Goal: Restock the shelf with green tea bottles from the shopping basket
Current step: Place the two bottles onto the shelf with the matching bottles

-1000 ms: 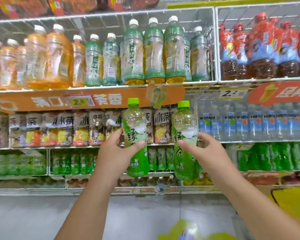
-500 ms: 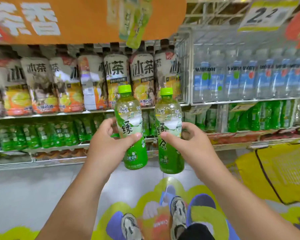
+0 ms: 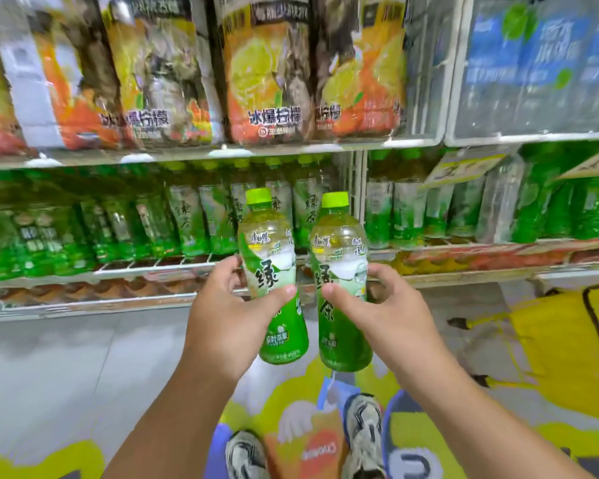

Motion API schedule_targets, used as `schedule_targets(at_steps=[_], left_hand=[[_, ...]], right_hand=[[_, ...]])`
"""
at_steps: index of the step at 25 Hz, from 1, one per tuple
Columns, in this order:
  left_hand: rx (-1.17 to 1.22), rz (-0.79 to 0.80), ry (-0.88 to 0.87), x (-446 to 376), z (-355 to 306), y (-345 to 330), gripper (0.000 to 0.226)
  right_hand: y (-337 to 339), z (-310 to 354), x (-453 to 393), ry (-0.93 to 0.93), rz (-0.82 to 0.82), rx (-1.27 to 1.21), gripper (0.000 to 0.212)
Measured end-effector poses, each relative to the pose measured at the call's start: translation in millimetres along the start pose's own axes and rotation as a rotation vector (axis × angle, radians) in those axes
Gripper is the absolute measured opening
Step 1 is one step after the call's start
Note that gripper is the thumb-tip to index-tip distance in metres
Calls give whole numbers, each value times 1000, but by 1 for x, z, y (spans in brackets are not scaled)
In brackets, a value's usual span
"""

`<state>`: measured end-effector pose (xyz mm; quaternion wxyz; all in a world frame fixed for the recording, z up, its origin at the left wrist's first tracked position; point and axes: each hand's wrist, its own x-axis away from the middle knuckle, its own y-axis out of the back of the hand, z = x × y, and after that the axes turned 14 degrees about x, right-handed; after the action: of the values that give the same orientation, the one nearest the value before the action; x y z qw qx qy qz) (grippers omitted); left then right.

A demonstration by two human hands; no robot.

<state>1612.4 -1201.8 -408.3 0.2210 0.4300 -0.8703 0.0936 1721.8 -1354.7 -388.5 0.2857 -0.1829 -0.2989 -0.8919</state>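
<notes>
Shop aisle, shelves (image 3: 201,152) w/ bottled drinks (image 3: 263,81) (rows), price tag (image 3: 460,169)

2 held green tea bottles (image 3: 274,281) (image 3: 341,288); 2 hands (image 3: 229,319) (image 3: 391,323); 2 shoes (image 3: 244,454) (image 3: 363,433); 1 yellow bag (image 3: 561,344)

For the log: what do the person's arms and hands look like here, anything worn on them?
Both forearms come in from the bottom edge bare: no sleeve shows on either. The left hand and the right hand wear no gloves, and no ring, watch or bracelet shows on the fingers or wrists in view. Fingernails are short and unpainted. No marks or tape are visible on them.
</notes>
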Motion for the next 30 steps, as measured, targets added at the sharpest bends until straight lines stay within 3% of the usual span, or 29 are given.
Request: schedule_targets(at_steps=[3, 6, 13, 20, 26, 30], left_hand=[[-10, -10, -33, -46, 16, -16, 56], [-61, -47, -96, -91, 28, -33, 49], [-140, -96, -165, -163, 47, -69, 34], [-145, -148, -209, -204, 57, -90, 80], [-203, -170, -356, -218, 65, -100, 61], [-228, -144, -350, -215, 74, -99, 77]], right_hand=[[-9, -12, -53, 0, -53, -28, 30], [-18, -26, -106, 18, -131, 67, 66], [-24, -33, -192, 17, -204, 244, 42], [-34, -34, -235, 165, -284, 160, 57], [-54, -45, -259, 189, -460, 413, 46], [-61, -48, -248, 162, -486, 657, 74]])
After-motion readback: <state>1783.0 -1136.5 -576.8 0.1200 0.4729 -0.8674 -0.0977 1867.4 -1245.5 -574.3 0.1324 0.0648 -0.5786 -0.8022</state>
